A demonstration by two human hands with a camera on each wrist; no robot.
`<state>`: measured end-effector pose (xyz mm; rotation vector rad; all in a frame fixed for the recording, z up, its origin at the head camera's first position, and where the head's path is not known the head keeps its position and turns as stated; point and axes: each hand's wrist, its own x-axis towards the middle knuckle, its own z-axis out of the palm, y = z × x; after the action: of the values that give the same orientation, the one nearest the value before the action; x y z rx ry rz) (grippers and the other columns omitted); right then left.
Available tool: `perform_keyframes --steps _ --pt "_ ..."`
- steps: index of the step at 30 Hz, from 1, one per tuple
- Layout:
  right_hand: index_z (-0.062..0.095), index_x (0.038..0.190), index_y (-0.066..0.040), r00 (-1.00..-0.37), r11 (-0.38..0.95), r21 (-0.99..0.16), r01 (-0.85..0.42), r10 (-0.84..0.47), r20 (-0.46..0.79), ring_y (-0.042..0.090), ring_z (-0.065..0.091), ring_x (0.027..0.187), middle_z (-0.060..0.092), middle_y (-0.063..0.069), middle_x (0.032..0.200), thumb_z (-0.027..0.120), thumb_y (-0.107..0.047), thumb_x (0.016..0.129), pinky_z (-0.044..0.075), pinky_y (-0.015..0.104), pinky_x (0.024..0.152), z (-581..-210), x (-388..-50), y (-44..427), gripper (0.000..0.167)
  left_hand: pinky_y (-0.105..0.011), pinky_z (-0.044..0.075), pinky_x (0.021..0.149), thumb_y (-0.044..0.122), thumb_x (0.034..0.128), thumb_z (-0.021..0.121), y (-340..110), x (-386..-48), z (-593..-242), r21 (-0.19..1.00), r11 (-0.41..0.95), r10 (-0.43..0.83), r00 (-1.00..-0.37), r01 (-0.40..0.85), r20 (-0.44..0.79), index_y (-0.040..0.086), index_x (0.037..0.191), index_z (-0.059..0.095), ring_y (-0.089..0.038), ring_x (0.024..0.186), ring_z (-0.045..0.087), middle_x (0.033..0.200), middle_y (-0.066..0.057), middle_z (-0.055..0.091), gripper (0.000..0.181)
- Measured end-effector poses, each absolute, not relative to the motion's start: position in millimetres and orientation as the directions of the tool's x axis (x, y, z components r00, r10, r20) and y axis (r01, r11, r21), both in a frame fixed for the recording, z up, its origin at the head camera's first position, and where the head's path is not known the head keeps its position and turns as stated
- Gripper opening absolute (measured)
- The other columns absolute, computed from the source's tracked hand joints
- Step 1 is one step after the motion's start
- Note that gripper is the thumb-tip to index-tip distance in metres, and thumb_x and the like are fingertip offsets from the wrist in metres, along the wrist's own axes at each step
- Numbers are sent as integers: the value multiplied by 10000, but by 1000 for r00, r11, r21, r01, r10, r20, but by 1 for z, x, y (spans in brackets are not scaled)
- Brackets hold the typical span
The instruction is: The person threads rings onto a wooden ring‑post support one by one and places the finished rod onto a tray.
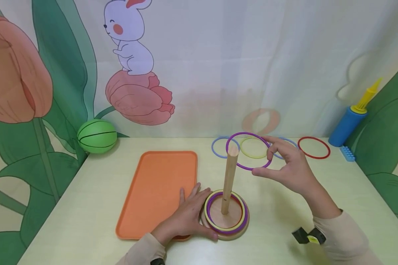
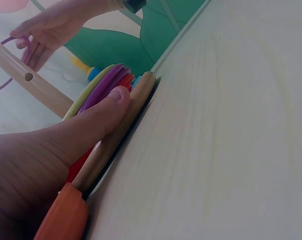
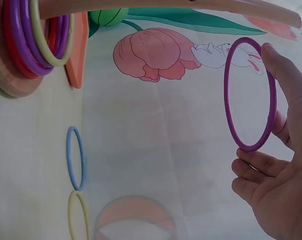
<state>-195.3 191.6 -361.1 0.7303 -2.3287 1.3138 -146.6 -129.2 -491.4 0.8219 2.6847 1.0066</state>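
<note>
Thumb and fingers of the right hand [image 1: 288,167] were closed on the rim of one purple ring [image 1: 243,133], held in the air just beside the upper end of one wooden peg [image 1: 229,184]. The left hand [image 1: 189,213] was spread, its thumb rested against the edge of the round wooden base [image 1: 217,217]. Around the peg, four rings were stacked: one red [image 3: 22,67], two purple [image 3: 14,20] and, uppermost, one yellow [image 3: 55,63]. Bare tabletop [image 1: 275,232] was left between the base and the back row, and right of the base. One orange tray [image 1: 162,184] was placed just left of the base, its right edge partly covered by the left hand. Along the table's back edge four rings were laid: two blue [image 1: 212,149], one partly hidden by the right hand, one yellow-green [image 1: 252,157] and one red [image 1: 314,158]. At the corners were seen one green ball [image 1: 97,136], one blue-and-yellow pump [image 1: 348,125] and one blue block [image 1: 347,154].
</note>
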Motion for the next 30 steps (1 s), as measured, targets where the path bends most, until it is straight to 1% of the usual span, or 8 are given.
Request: perform_keyframes --steps 2,4,12,14,19,23,27,30 --pt "538 793 -140 -792 431 -668 -607 -255 555 286 561 1371 664 87 1425 1012 -39 637 429 220 1026 -356 -196 191 509 -728 -197 1171 620 599 979 -129 -147 -492 650 620 546 -836 440 46 155 1636 376 -380 1622 51 1691 -110 361 1286" --pt "539 796 -132 -787 432 -662 -613 -253 563 282 560 1374 658 90 1435 1012 -37 637 424 196 1005 -351 -196 190 508 -731 -195 1171 616 599 981 -130 -146 -491 652 619 544 -838 437 45 153 1636 377 -376 1622 48 1692 -110 360 1286" --pt "552 808 -110 -785 426 -664 -614 -239 572 286 537 1403 643 86 1455 1002 -23 652 412 191 1046 -335 -197 188 484 -746 -186 1165 611 603 982 -130 -148 -493 651 611 548 -834 451 62 158 1633 382 -385 1621 56 1688 -108 370 1275" --pt "561 806 -102 -782 422 -664 -617 -235 577 272 537 1404 645 82 1453 1000 -17 650 415 192 1037 -331 -197 189 474 -752 -179 1165 615 604 980 -130 -148 -494 649 609 551 -832 456 67 160 1632 383 -388 1621 59 1685 -110 375 1273" --pt "573 816 -80 -776 385 -677 -627 -231 587 201 544 1402 649 76 1447 977 43 655 434 209 1077 -320 -194 191 451 -751 -177 1167 609 601 983 -130 -148 -494 652 608 549 -833 453 67 146 1631 385 -387 1621 55 1683 -115 378 1278" --pt "565 809 -74 -748 368 -656 -660 -236 620 195 543 1413 649 87 1448 969 72 647 456 218 1088 -312 -192 190 458 -744 -184 1169 596 601 989 -130 -147 -493 657 607 548 -834 447 62 141 1631 383 -382 1622 49 1685 -114 374 1280" --pt "562 802 -71 -726 384 -624 -680 -232 648 220 526 1438 645 68 1459 983 42 649 475 203 1078 -303 -191 187 462 -742 -188 1168 595 605 988 -130 -147 -492 660 604 550 -833 446 60 145 1631 383 -384 1622 46 1686 -118 370 1273" --pt "558 802 -68 -722 370 -627 -686 -233 652 213 537 1421 650 61 1451 983 39 652 486 204 1069 -297 -189 184 463 -736 -196 1167 595 606 988 -129 -147 -491 664 603 549 -834 442 57 144 1630 384 -381 1623 40 1688 -120 366 1272"
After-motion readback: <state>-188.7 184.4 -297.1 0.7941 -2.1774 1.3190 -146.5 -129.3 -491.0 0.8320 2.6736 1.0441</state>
